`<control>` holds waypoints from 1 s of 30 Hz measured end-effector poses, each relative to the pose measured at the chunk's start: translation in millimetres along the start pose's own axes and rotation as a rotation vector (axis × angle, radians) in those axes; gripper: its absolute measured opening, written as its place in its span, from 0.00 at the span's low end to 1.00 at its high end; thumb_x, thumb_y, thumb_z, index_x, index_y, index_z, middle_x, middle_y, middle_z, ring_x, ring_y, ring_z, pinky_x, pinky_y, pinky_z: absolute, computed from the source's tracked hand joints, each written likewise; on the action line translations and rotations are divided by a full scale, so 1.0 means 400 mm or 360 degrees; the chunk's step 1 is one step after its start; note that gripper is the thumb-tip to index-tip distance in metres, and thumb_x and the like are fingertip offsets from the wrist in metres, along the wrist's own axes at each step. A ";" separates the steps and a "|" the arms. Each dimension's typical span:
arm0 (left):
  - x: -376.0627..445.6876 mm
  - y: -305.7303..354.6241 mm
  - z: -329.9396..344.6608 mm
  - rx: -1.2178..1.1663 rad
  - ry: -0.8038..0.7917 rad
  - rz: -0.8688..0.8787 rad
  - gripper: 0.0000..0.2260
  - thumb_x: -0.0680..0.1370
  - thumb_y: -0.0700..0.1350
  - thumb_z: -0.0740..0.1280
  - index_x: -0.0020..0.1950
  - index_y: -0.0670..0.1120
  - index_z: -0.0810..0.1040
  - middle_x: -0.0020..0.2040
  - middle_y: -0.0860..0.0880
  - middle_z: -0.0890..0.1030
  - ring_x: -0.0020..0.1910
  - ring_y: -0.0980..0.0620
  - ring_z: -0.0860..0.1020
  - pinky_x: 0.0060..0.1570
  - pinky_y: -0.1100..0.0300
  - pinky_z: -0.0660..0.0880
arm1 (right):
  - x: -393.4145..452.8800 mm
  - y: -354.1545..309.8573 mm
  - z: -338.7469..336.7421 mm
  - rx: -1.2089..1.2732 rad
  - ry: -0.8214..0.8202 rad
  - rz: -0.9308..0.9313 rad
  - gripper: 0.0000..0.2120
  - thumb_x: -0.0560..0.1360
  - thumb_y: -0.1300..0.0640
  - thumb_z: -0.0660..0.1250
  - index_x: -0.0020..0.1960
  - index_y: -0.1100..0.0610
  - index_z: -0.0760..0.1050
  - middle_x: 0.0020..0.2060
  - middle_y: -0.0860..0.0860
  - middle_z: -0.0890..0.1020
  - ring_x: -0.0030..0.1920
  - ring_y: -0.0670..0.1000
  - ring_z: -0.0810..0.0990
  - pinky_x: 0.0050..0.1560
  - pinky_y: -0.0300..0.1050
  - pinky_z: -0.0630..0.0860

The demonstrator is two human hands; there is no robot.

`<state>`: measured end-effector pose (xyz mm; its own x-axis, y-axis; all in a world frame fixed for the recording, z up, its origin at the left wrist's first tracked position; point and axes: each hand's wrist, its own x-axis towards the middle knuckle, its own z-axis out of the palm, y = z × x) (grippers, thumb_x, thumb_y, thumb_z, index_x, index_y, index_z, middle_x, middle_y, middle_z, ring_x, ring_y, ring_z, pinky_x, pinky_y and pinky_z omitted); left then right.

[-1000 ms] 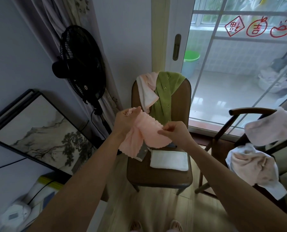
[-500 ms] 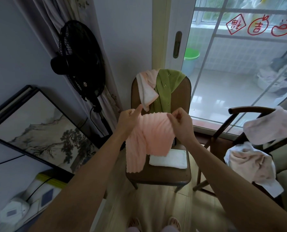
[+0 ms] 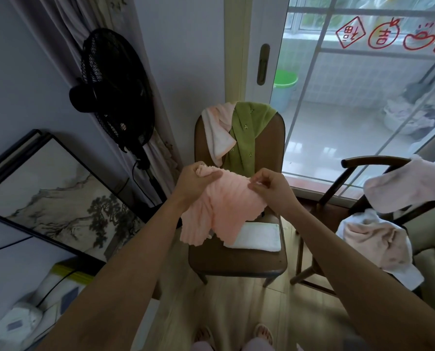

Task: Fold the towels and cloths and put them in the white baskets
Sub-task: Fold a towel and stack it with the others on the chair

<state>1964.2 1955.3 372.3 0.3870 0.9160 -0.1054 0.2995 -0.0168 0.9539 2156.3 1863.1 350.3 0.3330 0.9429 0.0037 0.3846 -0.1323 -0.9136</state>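
1. Nearest, two bare forearms reach forward from the bottom of the view toward the brown chair (image 3: 236, 264), which serves as the landmark.
2. Just above the chair's seat, the left hand (image 3: 195, 182) grips the upper left corner of the pink cloth (image 3: 219, 209), its fingers curled round a bunched edge and its thumb laid across the front of the fabric.
3. Beside it, the right hand (image 3: 269, 187) pinches the cloth's upper right edge between thumb and bent fingers.
4. Held up between both hands, the pink cloth hangs crumpled, its lower folds dangling over the front left part of the seat.
5. On the seat itself, partly behind the hanging cloth, a folded white towel (image 3: 257, 238) lies flat.
6. Over the chair's backrest, a green towel (image 3: 247, 133) is draped, with a pale pink towel (image 3: 219, 130) touching it on the left.
7. Right of the chair, a dark wooden armchair (image 3: 371, 160) carries a pale pink cloth (image 3: 409, 188) on its arm and a crumpled pink-and-white towel (image 3: 378, 239) lower down.
8. Left of the chair, a black standing fan (image 3: 115, 92) stands against the curtain.
9. Behind the chair, through the glass door, a green bucket (image 3: 285, 84) sits on the balcony floor.
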 end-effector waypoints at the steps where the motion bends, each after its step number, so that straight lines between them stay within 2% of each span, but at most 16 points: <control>1: 0.002 -0.003 0.001 0.0032 -0.0008 0.0018 0.09 0.75 0.46 0.72 0.40 0.44 0.75 0.38 0.50 0.76 0.36 0.57 0.73 0.33 0.73 0.70 | -0.001 0.002 0.000 0.0011 0.0022 0.0005 0.10 0.74 0.62 0.71 0.38 0.51 0.74 0.36 0.46 0.77 0.38 0.44 0.74 0.42 0.40 0.68; 3: 0.000 -0.002 0.006 0.0035 -0.0023 -0.0005 0.04 0.76 0.46 0.71 0.44 0.46 0.79 0.41 0.52 0.80 0.40 0.57 0.77 0.34 0.75 0.72 | -0.004 0.004 0.000 0.0008 0.0047 0.0016 0.10 0.75 0.61 0.71 0.37 0.53 0.73 0.33 0.47 0.76 0.36 0.45 0.73 0.41 0.39 0.69; 5: 0.000 -0.003 0.013 0.0006 0.0007 -0.0046 0.05 0.77 0.46 0.70 0.41 0.48 0.80 0.39 0.52 0.80 0.39 0.58 0.77 0.33 0.74 0.73 | -0.010 0.008 -0.003 -0.0041 -0.0025 0.0035 0.10 0.74 0.59 0.72 0.37 0.54 0.74 0.34 0.48 0.77 0.36 0.47 0.74 0.40 0.40 0.71; 8: 0.006 -0.006 0.017 -0.0051 0.0110 -0.0112 0.06 0.77 0.48 0.70 0.43 0.47 0.80 0.40 0.50 0.81 0.41 0.55 0.79 0.38 0.67 0.75 | -0.017 0.025 -0.012 -0.0111 -0.0245 0.0097 0.06 0.71 0.60 0.75 0.40 0.55 0.78 0.38 0.53 0.80 0.40 0.52 0.78 0.45 0.48 0.77; 11: 0.013 -0.010 0.018 -0.0063 0.0149 -0.0155 0.08 0.77 0.49 0.69 0.48 0.44 0.81 0.44 0.49 0.82 0.45 0.53 0.80 0.44 0.61 0.76 | -0.025 0.035 -0.019 -0.0213 -0.0368 0.0170 0.05 0.70 0.61 0.76 0.42 0.54 0.81 0.40 0.59 0.81 0.39 0.53 0.76 0.50 0.54 0.78; 13: 0.013 -0.010 0.021 -0.0050 0.0152 -0.0155 0.09 0.78 0.50 0.68 0.49 0.44 0.80 0.44 0.50 0.81 0.44 0.54 0.79 0.42 0.63 0.75 | -0.029 0.030 -0.022 -0.0173 -0.0349 0.0175 0.05 0.72 0.62 0.74 0.42 0.53 0.81 0.41 0.58 0.82 0.41 0.52 0.78 0.52 0.52 0.78; 16: 0.012 -0.013 0.026 0.0027 0.0204 -0.0163 0.09 0.80 0.50 0.65 0.51 0.45 0.78 0.43 0.52 0.78 0.41 0.60 0.75 0.35 0.68 0.69 | -0.032 0.015 -0.023 0.0115 -0.0255 0.0211 0.04 0.74 0.62 0.71 0.42 0.57 0.81 0.40 0.54 0.81 0.43 0.52 0.79 0.53 0.48 0.77; 20: 0.010 -0.014 0.027 0.0065 0.0235 -0.0160 0.08 0.81 0.49 0.62 0.49 0.45 0.75 0.41 0.54 0.75 0.39 0.61 0.73 0.35 0.67 0.68 | -0.021 0.011 -0.022 0.0471 -0.0093 0.0417 0.04 0.75 0.61 0.70 0.43 0.60 0.81 0.42 0.57 0.81 0.47 0.55 0.80 0.59 0.53 0.78; 26: 0.013 -0.013 0.019 0.0038 0.0244 -0.0160 0.08 0.81 0.49 0.63 0.50 0.44 0.75 0.41 0.52 0.76 0.41 0.57 0.74 0.42 0.60 0.71 | -0.011 0.005 -0.018 0.0444 -0.0014 0.0486 0.03 0.71 0.60 0.75 0.40 0.59 0.82 0.43 0.59 0.83 0.51 0.60 0.81 0.58 0.54 0.79; 30: 0.013 -0.008 0.013 -0.0019 0.0230 -0.0129 0.09 0.81 0.49 0.63 0.50 0.44 0.76 0.42 0.51 0.77 0.42 0.56 0.76 0.39 0.63 0.71 | -0.005 0.004 -0.022 0.0190 -0.0229 0.0412 0.04 0.70 0.63 0.75 0.38 0.57 0.82 0.40 0.55 0.83 0.45 0.55 0.81 0.58 0.54 0.79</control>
<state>1969.5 1958.1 367.2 0.2322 0.9623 -0.1417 0.3137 0.0638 0.9474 2163.7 1858.3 352.1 0.2782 0.9172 -0.2851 0.1965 -0.3449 -0.9179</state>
